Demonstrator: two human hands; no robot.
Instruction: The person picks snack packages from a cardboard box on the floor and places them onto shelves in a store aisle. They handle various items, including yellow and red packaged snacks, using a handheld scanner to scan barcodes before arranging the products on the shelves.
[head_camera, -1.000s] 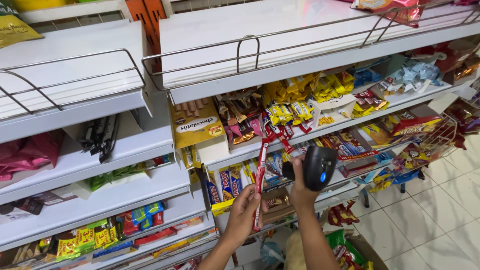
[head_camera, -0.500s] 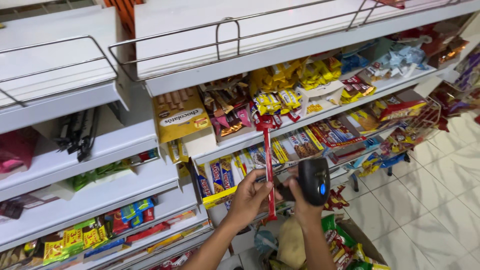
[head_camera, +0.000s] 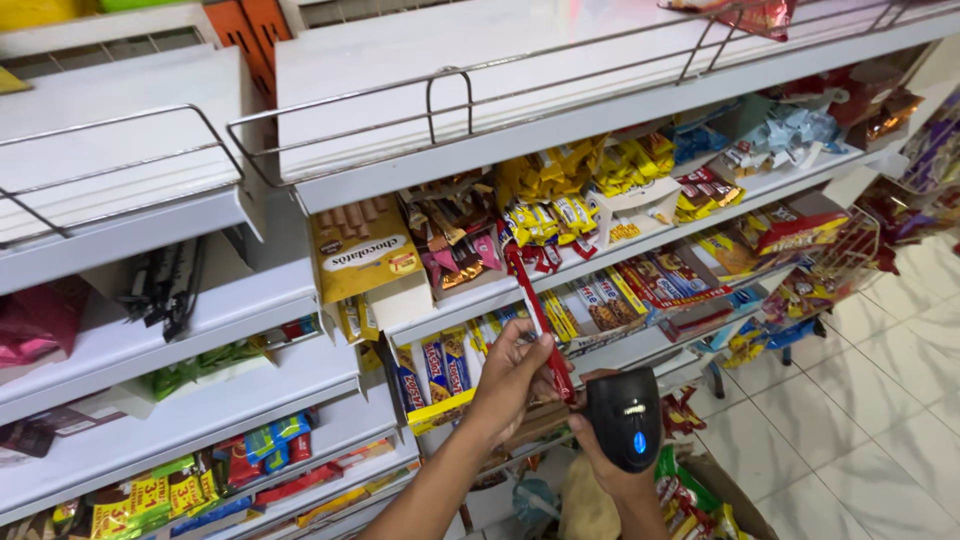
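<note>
Pinched near its lower end by the closed left hand (head_camera: 510, 385), a red snack strip (head_camera: 538, 318) is held upright, seemingly just beside the black scanner (head_camera: 624, 430) gripped in the right hand (head_camera: 608, 470).

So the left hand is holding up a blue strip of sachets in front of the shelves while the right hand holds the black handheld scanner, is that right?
Not quite: the strip of sachets is red, not blue, as the head view shows. The rest holds: the left hand holds it up in front of the shelves, and the right hand holds the black handheld scanner.
</note>
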